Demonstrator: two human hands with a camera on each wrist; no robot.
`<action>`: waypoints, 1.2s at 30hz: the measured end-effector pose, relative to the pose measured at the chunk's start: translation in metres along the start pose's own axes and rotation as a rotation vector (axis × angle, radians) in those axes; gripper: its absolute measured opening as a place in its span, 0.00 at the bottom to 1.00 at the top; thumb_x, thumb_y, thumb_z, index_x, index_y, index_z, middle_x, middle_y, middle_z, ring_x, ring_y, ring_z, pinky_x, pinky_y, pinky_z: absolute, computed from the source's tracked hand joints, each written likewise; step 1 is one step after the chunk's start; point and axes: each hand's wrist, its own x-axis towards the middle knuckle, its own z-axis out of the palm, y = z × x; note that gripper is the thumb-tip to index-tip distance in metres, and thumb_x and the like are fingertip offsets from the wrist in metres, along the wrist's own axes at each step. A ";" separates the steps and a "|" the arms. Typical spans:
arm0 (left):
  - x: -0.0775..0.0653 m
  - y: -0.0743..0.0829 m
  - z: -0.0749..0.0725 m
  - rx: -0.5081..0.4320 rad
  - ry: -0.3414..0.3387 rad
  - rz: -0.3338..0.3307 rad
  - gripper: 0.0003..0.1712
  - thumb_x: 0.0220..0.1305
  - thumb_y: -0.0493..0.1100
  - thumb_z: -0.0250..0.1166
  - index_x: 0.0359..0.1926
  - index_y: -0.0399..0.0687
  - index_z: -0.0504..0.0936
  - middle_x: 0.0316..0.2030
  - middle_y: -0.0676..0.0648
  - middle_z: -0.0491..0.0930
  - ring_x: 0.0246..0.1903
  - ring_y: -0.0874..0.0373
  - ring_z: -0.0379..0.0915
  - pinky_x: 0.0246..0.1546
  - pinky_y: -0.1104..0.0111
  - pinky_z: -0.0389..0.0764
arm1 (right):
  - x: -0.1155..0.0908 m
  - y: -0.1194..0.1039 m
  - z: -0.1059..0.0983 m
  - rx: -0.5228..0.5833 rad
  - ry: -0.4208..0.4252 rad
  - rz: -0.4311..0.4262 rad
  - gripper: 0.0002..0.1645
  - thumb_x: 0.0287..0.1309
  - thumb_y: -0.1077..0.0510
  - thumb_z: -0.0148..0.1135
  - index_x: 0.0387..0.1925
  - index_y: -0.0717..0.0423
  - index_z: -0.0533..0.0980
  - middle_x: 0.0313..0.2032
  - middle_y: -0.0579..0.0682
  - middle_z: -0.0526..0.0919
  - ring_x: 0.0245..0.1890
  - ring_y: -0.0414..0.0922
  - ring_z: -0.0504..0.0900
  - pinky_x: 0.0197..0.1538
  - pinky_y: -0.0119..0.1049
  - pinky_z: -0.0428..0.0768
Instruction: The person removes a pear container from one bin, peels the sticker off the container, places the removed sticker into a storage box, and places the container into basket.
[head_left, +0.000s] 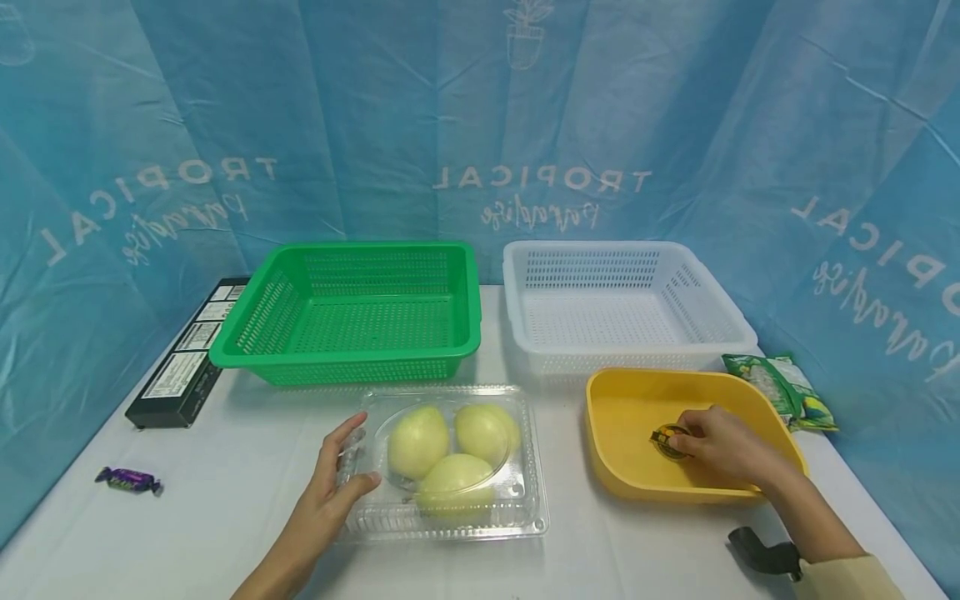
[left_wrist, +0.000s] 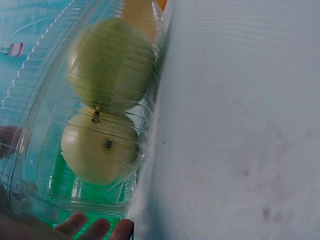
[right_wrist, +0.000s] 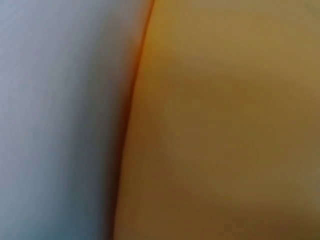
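Inside the yellow basin [head_left: 618, 429], near-right on the white table, the right hand [head_left: 723, 446] has a small round dark-and-yellow item [head_left: 661, 438] between thumb and fingers, curled into a pinch; step in hand looks like either picking that item up or setting it down, one frame can't settle which. If a pick, next move calls for keeping the pinch and lifting up over the basin wall; if a set-down, for parting the fingers and drawing the hand out. Right wrist view shows just basin wall and table, so whether the item touches the basin floor is hard to tell. Left hand [head_left: 327, 492] is at the left end of the clear plastic container [head_left: 517, 510], thumb and index finger well apart, fingers fairly straight, not clamped; it seems to touch the plastic there, exact contact partly unclear. Container sits left of the basin, apart from it, three pale green fruits [head_left: 418, 443] inside. Hands are well apart, each at its own thing. Green basket [head_left: 375, 329] stands behind the container, white basket [head_left: 600, 317] behind the basin, green packet [head_left: 783, 392] just beside the basin's far right corner
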 end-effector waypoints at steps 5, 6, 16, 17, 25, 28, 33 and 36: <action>0.000 0.001 0.000 0.001 0.002 0.000 0.39 0.66 0.44 0.54 0.72 0.66 0.45 0.74 0.43 0.34 0.72 0.34 0.24 0.60 0.28 0.38 | 0.001 0.001 0.002 -0.037 -0.002 0.008 0.09 0.57 0.52 0.64 0.28 0.53 0.77 0.20 0.43 0.71 0.22 0.36 0.65 0.24 0.27 0.60; 0.000 0.001 0.000 0.000 0.001 -0.001 0.39 0.66 0.44 0.54 0.72 0.66 0.44 0.74 0.43 0.34 0.72 0.34 0.24 0.60 0.28 0.38 | 0.001 0.001 0.002 -0.043 0.000 0.010 0.09 0.56 0.52 0.64 0.28 0.53 0.77 0.20 0.43 0.71 0.22 0.36 0.65 0.24 0.27 0.60; 0.002 -0.001 0.000 -0.002 0.007 -0.009 0.40 0.66 0.44 0.55 0.72 0.67 0.45 0.75 0.44 0.33 0.73 0.35 0.24 0.60 0.28 0.38 | 0.000 -0.002 0.003 -0.057 0.002 0.059 0.13 0.54 0.50 0.66 0.35 0.56 0.78 0.25 0.45 0.72 0.29 0.42 0.65 0.30 0.32 0.58; 0.002 -0.002 0.000 -0.003 0.008 -0.012 0.40 0.66 0.44 0.55 0.72 0.68 0.45 0.75 0.45 0.33 0.73 0.35 0.23 0.60 0.28 0.38 | 0.000 -0.002 0.003 -0.051 -0.001 0.067 0.15 0.53 0.50 0.66 0.36 0.57 0.78 0.26 0.45 0.73 0.30 0.42 0.65 0.31 0.33 0.58; 0.002 -0.003 0.000 -0.003 0.007 -0.012 0.40 0.66 0.44 0.54 0.72 0.69 0.45 0.75 0.45 0.33 0.73 0.35 0.24 0.60 0.28 0.37 | 0.001 0.000 0.002 -0.019 0.013 0.060 0.24 0.51 0.47 0.68 0.44 0.60 0.78 0.31 0.47 0.76 0.34 0.43 0.69 0.36 0.34 0.65; 0.002 -0.003 0.000 -0.005 0.005 -0.010 0.40 0.66 0.44 0.54 0.72 0.68 0.45 0.75 0.45 0.33 0.73 0.35 0.23 0.60 0.28 0.37 | 0.001 0.002 0.003 -0.021 0.027 0.047 0.25 0.51 0.46 0.68 0.45 0.60 0.78 0.34 0.48 0.77 0.35 0.44 0.70 0.37 0.34 0.66; 0.001 -0.002 0.000 -0.013 -0.003 -0.014 0.40 0.66 0.44 0.54 0.72 0.68 0.44 0.75 0.46 0.32 0.73 0.35 0.22 0.60 0.28 0.37 | 0.000 0.001 0.002 0.006 0.041 0.072 0.30 0.51 0.44 0.68 0.48 0.60 0.75 0.40 0.51 0.77 0.38 0.46 0.71 0.41 0.36 0.70; 0.001 -0.002 0.000 -0.012 -0.004 -0.012 0.40 0.66 0.45 0.54 0.72 0.68 0.44 0.75 0.46 0.32 0.73 0.35 0.22 0.60 0.28 0.37 | 0.000 0.001 0.001 0.030 0.050 0.087 0.33 0.50 0.43 0.68 0.51 0.61 0.74 0.44 0.54 0.78 0.42 0.49 0.72 0.45 0.42 0.75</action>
